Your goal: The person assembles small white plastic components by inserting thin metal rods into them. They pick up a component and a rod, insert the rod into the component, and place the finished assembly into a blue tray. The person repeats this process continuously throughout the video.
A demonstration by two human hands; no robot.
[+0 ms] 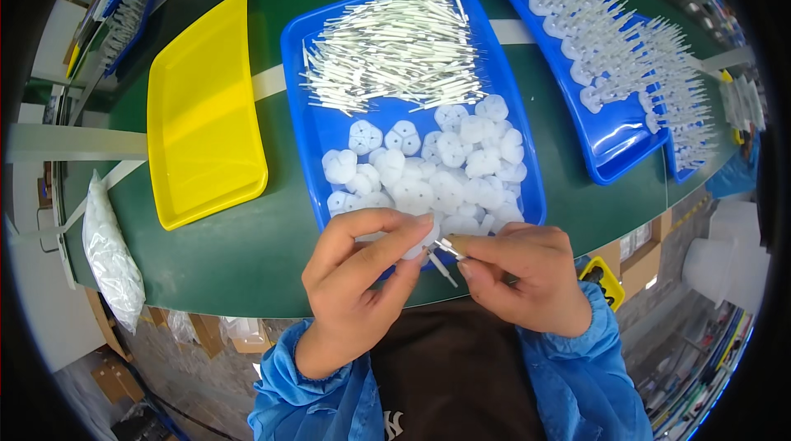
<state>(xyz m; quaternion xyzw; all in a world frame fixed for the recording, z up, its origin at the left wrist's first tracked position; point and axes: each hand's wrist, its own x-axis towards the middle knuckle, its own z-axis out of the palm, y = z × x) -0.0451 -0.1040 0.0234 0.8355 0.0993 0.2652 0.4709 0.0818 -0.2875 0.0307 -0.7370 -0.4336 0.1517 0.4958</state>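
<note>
Over the near edge of a blue tray (pixel 329 124), my left hand (pixel 358 280) pinches a translucent white, flower-shaped plastic disc (pixel 418 248) between thumb and fingers. A thin white pin (pixel 443 269) slants down from beside the disc; whether it is fixed to it I cannot tell. My right hand (pixel 527 276) grips another white pin (pixel 449 248) in its fingertips, its tip close to the disc. In the tray's far half lies a heap of white pins (pixel 391 45). Nearer me is a pile of loose flower-shaped discs (pixel 449 185), partly covered by my hands.
A yellow tray (pixel 206 111) holding nothing sits on the green table (pixel 239 251) at left. At right, a blue tray (pixel 618 152) carries rows of discs with upright pins (pixel 593 37); another tray adjoins it. A plastic bag (pixel 111 251) lies by the left edge.
</note>
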